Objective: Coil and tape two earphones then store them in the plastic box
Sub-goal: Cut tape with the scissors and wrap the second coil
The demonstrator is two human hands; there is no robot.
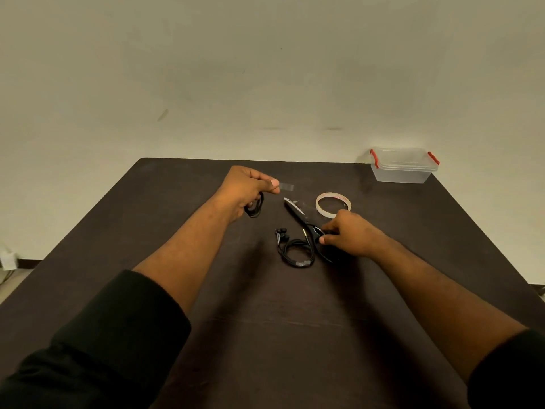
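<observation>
My left hand point(247, 187) holds a coiled black earphone point(256, 208) above the dark table point(147, 231), and a short strip of clear tape point(286, 186) sticks out from its thumb and forefinger. A second coiled black earphone point(295, 250), with a band of tape on its near side, lies on the table in the middle. My right hand point(348, 234) rests on the handles of black scissors point(300, 216) that lie flat, blades pointing away. The clear plastic box point(402, 169) with red clips stands shut at the far right corner.
A roll of clear tape point(333, 204) lies flat just beyond my right hand, beside the scissor blades. The table's far edge meets a plain wall. Both my forearms reach in from the near edge.
</observation>
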